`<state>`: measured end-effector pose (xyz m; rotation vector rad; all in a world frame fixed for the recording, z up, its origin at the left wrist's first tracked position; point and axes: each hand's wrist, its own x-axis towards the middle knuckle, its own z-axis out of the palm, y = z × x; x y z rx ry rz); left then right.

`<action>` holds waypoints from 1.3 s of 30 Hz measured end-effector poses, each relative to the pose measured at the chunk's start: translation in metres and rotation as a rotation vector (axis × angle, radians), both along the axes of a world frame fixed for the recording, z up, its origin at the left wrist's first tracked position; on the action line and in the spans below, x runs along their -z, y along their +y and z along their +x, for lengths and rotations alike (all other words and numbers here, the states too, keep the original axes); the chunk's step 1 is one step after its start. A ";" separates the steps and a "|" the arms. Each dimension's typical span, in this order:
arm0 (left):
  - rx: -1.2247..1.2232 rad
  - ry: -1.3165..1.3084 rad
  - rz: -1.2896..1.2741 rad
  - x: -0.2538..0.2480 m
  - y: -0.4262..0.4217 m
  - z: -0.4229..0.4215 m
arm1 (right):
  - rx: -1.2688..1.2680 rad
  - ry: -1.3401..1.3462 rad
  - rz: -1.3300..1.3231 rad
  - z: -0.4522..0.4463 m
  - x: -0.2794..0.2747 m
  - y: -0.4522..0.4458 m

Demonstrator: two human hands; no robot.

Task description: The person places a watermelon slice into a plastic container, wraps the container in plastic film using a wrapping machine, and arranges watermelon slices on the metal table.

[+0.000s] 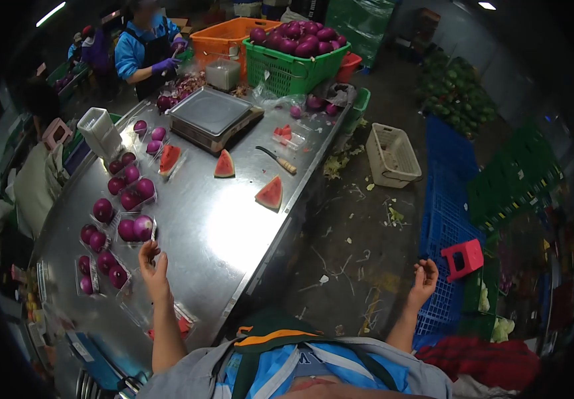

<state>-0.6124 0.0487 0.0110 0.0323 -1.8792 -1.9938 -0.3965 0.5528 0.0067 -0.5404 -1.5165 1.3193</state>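
Over the steel table, my left hand (152, 266) hangs just below a clear tray of purple onions (134, 229), its fingers apart and nothing in them. My right hand (425, 278) is off to the right, above a blue plastic pallet (443, 292); its fingers are curled and whether they hold anything is too small to tell. Watermelon wedges (269, 193) lie on the table beside a curved knife (277, 160) with a wooden handle. A clear tray of cut watermelon (284, 135) sits further back. Another tray with red pieces (184, 324) is partly hidden by my left forearm.
A scale (210, 114) stands at the back of the table (187, 266), near a green crate of onions (280, 68). A co-worker (147, 50) in purple gloves stands behind. On the floor are a cream basket (393, 156) and, further right, a pink stool (463, 259).
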 end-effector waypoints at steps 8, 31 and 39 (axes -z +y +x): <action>0.220 -0.093 -0.743 0.097 0.086 -0.111 | -0.032 -0.084 -0.005 -0.076 0.002 0.047; 0.321 -0.098 -1.236 0.174 0.220 -0.237 | -0.760 -0.418 0.237 -0.449 -0.010 0.095; -0.153 -0.581 -1.034 0.117 0.199 -0.193 | -1.129 -0.512 0.411 -0.571 0.041 0.078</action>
